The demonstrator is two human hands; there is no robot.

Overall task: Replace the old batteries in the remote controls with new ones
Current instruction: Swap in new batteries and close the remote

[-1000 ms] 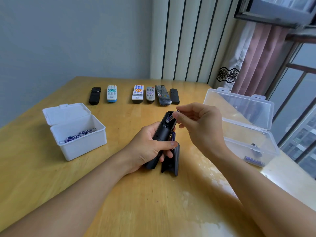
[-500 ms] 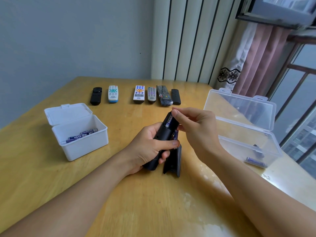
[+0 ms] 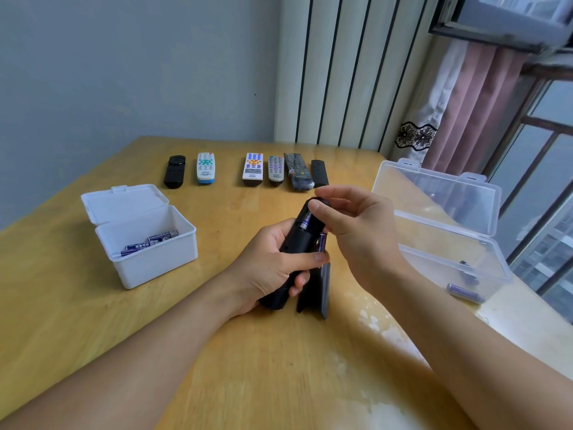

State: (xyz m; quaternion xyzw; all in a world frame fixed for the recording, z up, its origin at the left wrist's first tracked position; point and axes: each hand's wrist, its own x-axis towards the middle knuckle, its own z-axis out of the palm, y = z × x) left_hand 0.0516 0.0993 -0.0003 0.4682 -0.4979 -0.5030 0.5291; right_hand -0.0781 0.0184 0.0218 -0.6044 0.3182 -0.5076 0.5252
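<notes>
My left hand (image 3: 269, 268) grips a black remote (image 3: 297, 240), back side up, with its battery bay uncovered. A purple battery (image 3: 306, 220) lies in the bay, and my right hand (image 3: 356, 225) has its thumb pressed on that battery's upper end. A second purple battery (image 3: 322, 242) sticks out between my left fingers beside the remote. The black battery cover (image 3: 316, 290) lies on the table just right of my left hand. A white box (image 3: 145, 259) at the left holds several purple batteries (image 3: 148, 242).
Several remotes (image 3: 252, 167) lie in a row at the far side of the wooden table (image 3: 93, 321). A clear plastic box (image 3: 440, 237) with its lid up stands at the right and holds a purple battery (image 3: 465, 293). A window is further right.
My right hand has brought the battery down from above the remote's top end into the bay and now presses it flat. My left hand's hold is unchanged.
</notes>
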